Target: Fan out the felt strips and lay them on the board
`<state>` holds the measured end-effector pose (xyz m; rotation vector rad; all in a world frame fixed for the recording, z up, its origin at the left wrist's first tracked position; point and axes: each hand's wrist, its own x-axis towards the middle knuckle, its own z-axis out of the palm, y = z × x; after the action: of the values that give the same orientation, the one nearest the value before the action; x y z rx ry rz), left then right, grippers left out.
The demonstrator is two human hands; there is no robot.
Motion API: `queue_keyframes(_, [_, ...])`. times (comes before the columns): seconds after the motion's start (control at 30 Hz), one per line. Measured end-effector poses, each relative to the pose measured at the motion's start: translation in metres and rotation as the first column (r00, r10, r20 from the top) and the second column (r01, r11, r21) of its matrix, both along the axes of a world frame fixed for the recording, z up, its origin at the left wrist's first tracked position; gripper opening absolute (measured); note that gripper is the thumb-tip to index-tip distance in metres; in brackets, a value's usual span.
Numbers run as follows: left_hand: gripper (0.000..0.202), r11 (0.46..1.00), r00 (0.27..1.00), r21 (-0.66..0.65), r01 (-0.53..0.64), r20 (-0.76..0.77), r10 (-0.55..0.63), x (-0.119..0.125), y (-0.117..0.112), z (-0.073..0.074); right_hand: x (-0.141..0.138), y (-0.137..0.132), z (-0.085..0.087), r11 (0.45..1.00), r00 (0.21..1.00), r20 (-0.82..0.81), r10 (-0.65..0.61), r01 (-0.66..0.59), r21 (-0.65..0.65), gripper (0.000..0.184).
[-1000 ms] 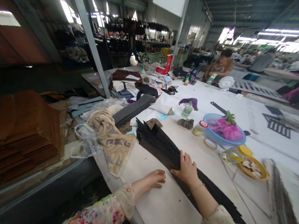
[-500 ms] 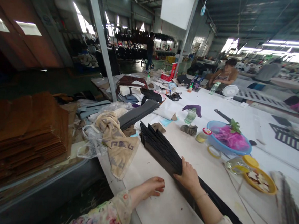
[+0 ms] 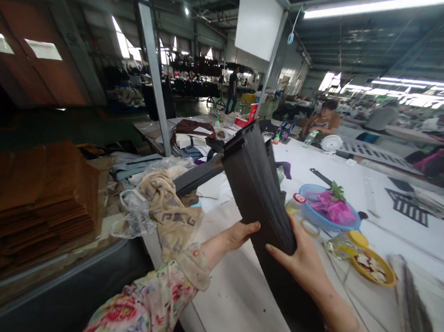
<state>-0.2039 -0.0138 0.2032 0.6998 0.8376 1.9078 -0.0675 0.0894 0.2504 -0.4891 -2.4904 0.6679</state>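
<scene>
At the left of the frame are brown sheets (image 3: pixel 36 189), then a towel (image 3: pixel 175 218). Your left hand (image 3: pixel 239 235) touches the black strips (image 3: pixel 248 187) with its thumb; its other fingers are mostly hidden, so I cannot tell if it grips. The strips are mid-frame, tilted upward. Your right hand (image 3: pixel 303 256) is closed around their right side. Farther right are a blue basin (image 3: pixel 326 222) and a yellow bowl (image 3: pixel 380 283).

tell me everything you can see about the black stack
The black stack is long, layered strips, material unclear, uneven at the far end. It slants over the table, far end raised. The right grip clasps its side; the left grip meets its left edge. Its near end is partly hidden.
</scene>
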Motion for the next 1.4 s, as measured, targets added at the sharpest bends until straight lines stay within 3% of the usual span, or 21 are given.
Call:
queue_keyframes(0.1, [0.068, 0.996, 0.988, 0.093, -0.017, -0.149, 0.031, -0.004, 0.002, 0.042, 0.001, -0.013, 0.011, 0.984, 0.98, -0.189, -0.07, 0.037, -0.177, 0.09])
queue_keyframes(0.23, [0.076, 1.0, 0.883, 0.013, 0.001, -0.469, 0.005, -0.003, -0.004, 0.084, -0.003, -0.029, 0.002, 0.901, 0.953, -0.296, -0.06, -0.076, -0.428, 0.081])
queue_keyframes(0.3, [0.084, 0.995, 0.763, -0.043, -0.09, -0.645, 0.041, 0.0, -0.006, 0.1, -0.007, -0.034, -0.006, 0.867, 0.954, -0.297, -0.045, -0.111, -0.486, 0.076])
queue_keyframes(0.37, [0.089, 0.977, 0.583, -0.06, -0.204, -0.809, 0.072, 0.002, -0.008, 0.112, -0.01, -0.037, -0.013, 0.841, 0.968, -0.252, -0.01, -0.128, -0.525, 0.07])
queue_keyframes(0.47, [0.088, 0.968, 0.318, -0.046, -0.249, -0.948, 0.036, 0.0, -0.008, 0.119, -0.005, -0.044, -0.02, 0.808, 0.985, -0.051, 0.162, -0.162, -0.566, 0.062])
queue_keyframes(0.57, [0.083, 0.965, 0.105, -0.137, -0.224, -0.988, -0.116, -0.011, -0.01, 0.099, 0.017, -0.058, -0.03, 0.754, 0.89, 0.166, 0.425, -0.246, -0.609, 0.052])
queue_keyframes(0.63, [0.083, 0.934, -0.062, -0.26, -0.246, -0.957, -0.282, -0.018, -0.013, 0.064, 0.035, -0.067, -0.042, 0.664, 0.803, 0.18, 0.568, -0.318, -0.677, 0.048])
queue_keyframes(0.7, [0.086, 0.874, -0.221, -0.403, -0.274, -0.857, -0.465, -0.023, -0.02, 0.018, 0.051, -0.07, -0.06, 0.589, 0.766, 0.151, 0.624, -0.334, -0.736, 0.047])
queue_keyframes(0.73, [0.086, 0.834, -0.275, -0.464, -0.299, -0.795, -0.54, -0.024, -0.025, -0.006, 0.058, -0.067, -0.07, 0.592, 0.781, 0.155, 0.605, -0.311, -0.743, 0.047])
queue_keyframes(0.8, [0.083, 0.784, -0.325, -0.513, -0.35, -0.718, -0.615, -0.024, -0.036, -0.05, 0.073, -0.053, -0.091, 0.674, 0.861, 0.193, 0.471, -0.21, -0.708, 0.045])
queue_keyframes(0.9, [0.082, 0.797, -0.339, -0.467, -0.384, -0.731, -0.592, -0.023, -0.049, -0.087, 0.101, -0.019, -0.114, 0.818, 0.959, 0.251, 0.135, 0.035, -0.575, 0.047])
queue_keyframes(1.03, [0.083, 0.805, -0.34, -0.449, -0.388, -0.741, -0.578, -0.025, -0.05, -0.093, 0.138, 0.024, -0.119, 0.951, 0.933, 0.328, -0.145, 0.222, -0.213, 0.066])
queue_keyframes(1.1, [0.083, 0.804, -0.34, -0.448, -0.392, -0.741, -0.579, -0.026, -0.048, -0.091, 0.145, 0.041, -0.118, 0.958, 0.909, 0.35, -0.224, 0.271, -0.09, 0.073])
queue_keyframes(1.17, [0.082, 0.808, -0.343, -0.444, -0.387, -0.744, -0.573, -0.027, -0.046, -0.09, 0.143, 0.059, -0.12, 0.926, 0.881, 0.327, -0.343, 0.375, -0.038, 0.076])
queue_keyframes(1.23, [0.081, 0.812, -0.347, -0.442, -0.382, -0.746, -0.569, -0.027, -0.046, -0.09, 0.135, 0.078, -0.124, 0.858, 0.829, 0.278, -0.486, 0.512, -0.028, 0.083])
queue_keyframes(1.3, [0.081, 0.813, -0.353, -0.441, -0.379, -0.744, -0.568, -0.027, -0.047, -0.092, 0.123, 0.097, -0.129, 0.803, 0.799, 0.238, -0.552, 0.586, -0.106, 0.085])
queue_keyframes(1.33, [0.081, 0.815, -0.355, -0.44, -0.377, -0.744, -0.566, -0.027, -0.048, -0.092, 0.116, 0.105, -0.132, 0.792, 0.805, 0.226, -0.549, 0.587, -0.167, 0.079])
queue_keyframes(1.4, [0.081, 0.819, -0.356, -0.434, -0.376, -0.748, -0.56, -0.027, -0.048, -0.092, 0.105, 0.118, -0.133, 0.789, 0.838, 0.2, -0.507, 0.545, -0.284, 0.049])
